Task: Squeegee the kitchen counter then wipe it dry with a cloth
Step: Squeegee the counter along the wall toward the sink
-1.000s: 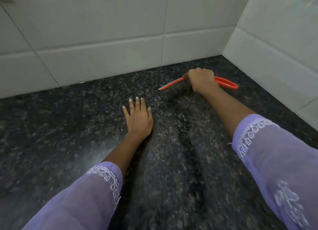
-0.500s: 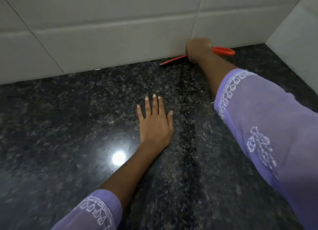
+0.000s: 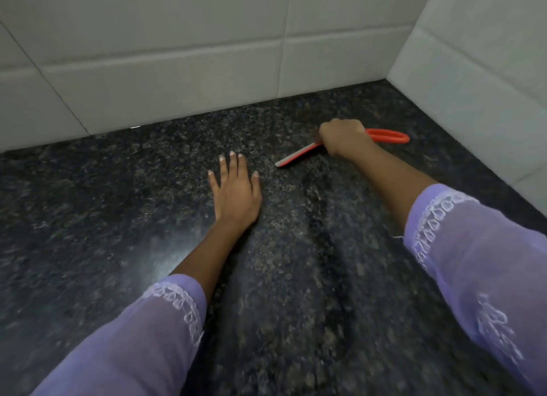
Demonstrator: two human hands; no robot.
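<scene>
**Squeegee stroke under way, cloth not yet in sight**

Curled tight, the right hand (image 3: 343, 138) is keeping its grip closed around the middle of the orange squeegee (image 3: 296, 156), whose blade is lying edge-down on the dark speckled tabletop (image 3: 88, 218), near the back right corner but clear of the tiled wall (image 3: 162, 70). The left hand (image 3: 233, 194) is resting flat with fingers straight, gripping nothing, just left of the blade tip.

From the head view, the job is looking to be in its first half: a darker streak is running toward the viewer from the blade (likely a swept lane), while the tabletop to the left is showing a glare patch. No cloth is visible, so drying is remaining.

Compared with half a second earlier, the squeegee is sitting away from the wall base where it was pressed, pulled nearer the person.
</scene>
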